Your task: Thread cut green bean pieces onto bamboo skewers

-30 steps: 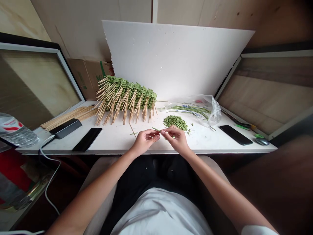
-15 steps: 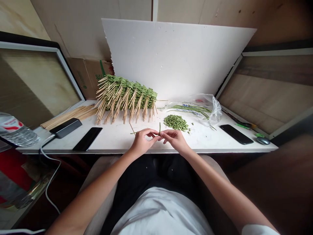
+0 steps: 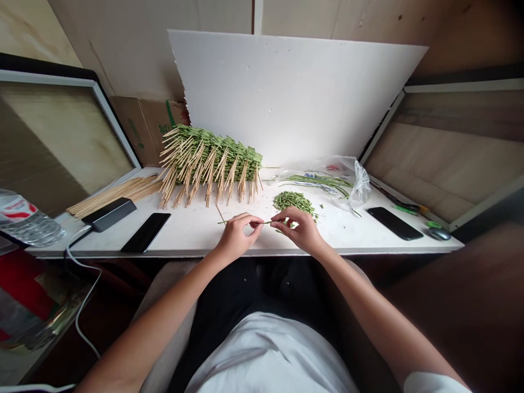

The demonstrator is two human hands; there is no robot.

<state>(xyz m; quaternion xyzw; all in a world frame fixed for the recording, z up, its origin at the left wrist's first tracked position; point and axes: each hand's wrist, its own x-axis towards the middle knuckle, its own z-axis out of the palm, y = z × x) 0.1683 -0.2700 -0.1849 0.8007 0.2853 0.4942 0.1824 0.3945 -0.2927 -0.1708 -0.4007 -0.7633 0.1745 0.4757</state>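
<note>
My left hand (image 3: pixel 237 233) is pinched closed on a long thin green stem (image 3: pixel 267 222), which looks like a garlic scape. The stem lies level across my fingers, and its far end shows left of the hand. My right hand (image 3: pixel 301 229) pinches the stem's right end between thumb and fingers. Just beyond the right hand is a pile of short green pieces (image 3: pixel 292 201), partly hidden by its fingers. A single wooden skewer (image 3: pixel 221 214) leans beside my left hand. Behind stands a big stack of skewered green pieces (image 3: pixel 216 158), bare stick ends toward me.
Loose wooden skewers (image 3: pixel 114 195), a black box (image 3: pixel 109 213) and a phone (image 3: pixel 146 232) lie left. On the right are a plastic bag (image 3: pixel 360 183) with long green stems (image 3: pixel 319 181), another phone (image 3: pixel 395 224) and a mouse (image 3: pixel 440 233). A white board (image 3: pixel 303 98) stands behind.
The upright short end of stem between my fingertips is gone from there. My right hand has risen and shifted slightly right, and the stem now runs level between both hands.
</note>
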